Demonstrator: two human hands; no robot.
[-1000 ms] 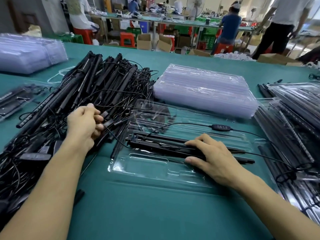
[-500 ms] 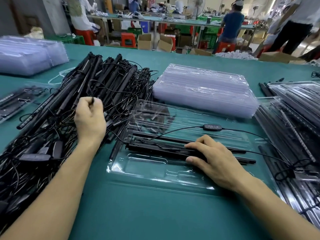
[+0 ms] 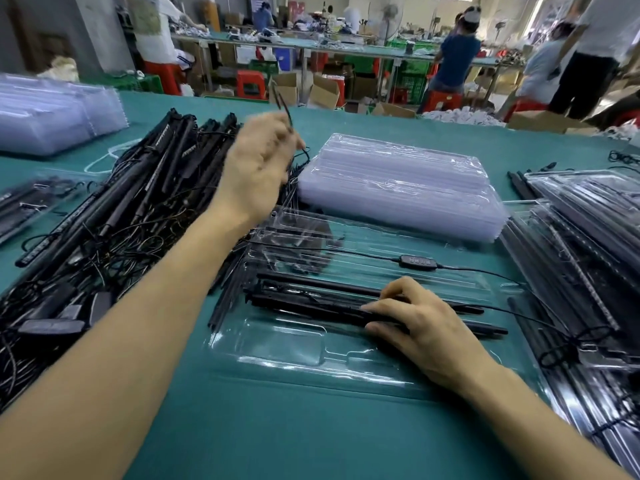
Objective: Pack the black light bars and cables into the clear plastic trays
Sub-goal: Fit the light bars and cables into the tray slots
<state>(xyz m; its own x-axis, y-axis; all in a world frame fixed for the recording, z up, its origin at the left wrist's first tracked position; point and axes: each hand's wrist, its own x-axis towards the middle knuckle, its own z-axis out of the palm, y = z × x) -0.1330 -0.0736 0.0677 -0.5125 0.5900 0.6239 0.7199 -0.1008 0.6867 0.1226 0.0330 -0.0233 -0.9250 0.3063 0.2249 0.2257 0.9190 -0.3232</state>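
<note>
head: thin black cable [image 3: 284,110] in left hand [image 3: 256,168]

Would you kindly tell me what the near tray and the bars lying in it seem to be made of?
The tray looks like thin clear moulded plastic, glossy: the teal table shows through and its ridges catch highlights. The bars look matt black, plastic or coated metal; I cannot tell which.

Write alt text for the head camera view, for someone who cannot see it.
A person's right hand holds black light bars in a clear plastic tray on a green table, while the blurred left hand holds a thin black cable above a tangled pile of bars and cables. A stack of empty trays lies behind; filled trays sit at right.
</note>
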